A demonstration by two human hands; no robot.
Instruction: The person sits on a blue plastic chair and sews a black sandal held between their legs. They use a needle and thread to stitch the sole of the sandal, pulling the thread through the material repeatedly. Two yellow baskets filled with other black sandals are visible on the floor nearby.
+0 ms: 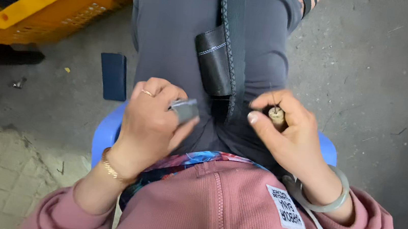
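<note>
Two hands are seen above a lap clad in grey. One small grey metal piece is gripped between the thumb and bent fingers of the left hand; one ring and one gold bracelet are worn on it. One awl with a pale wooden handle is clasped in the right hand, the fingers being curled round the handle and a thin needle being seen to rise from it; one pale green bangle is worn on that wrist. One long black strap with stitched edges is laid along the lap between the two hands, and one black folded loop with a line of white stitching is fixed to its left side. One blue plastic stool is sat upon. One yellow slotted crate is placed at the upper left on the concrete floor, and one dark blue flat rectangular object is laid near it. One white rectangular label with black print is sewn on the pink sweatshirt, tilted, at the lower right
</note>
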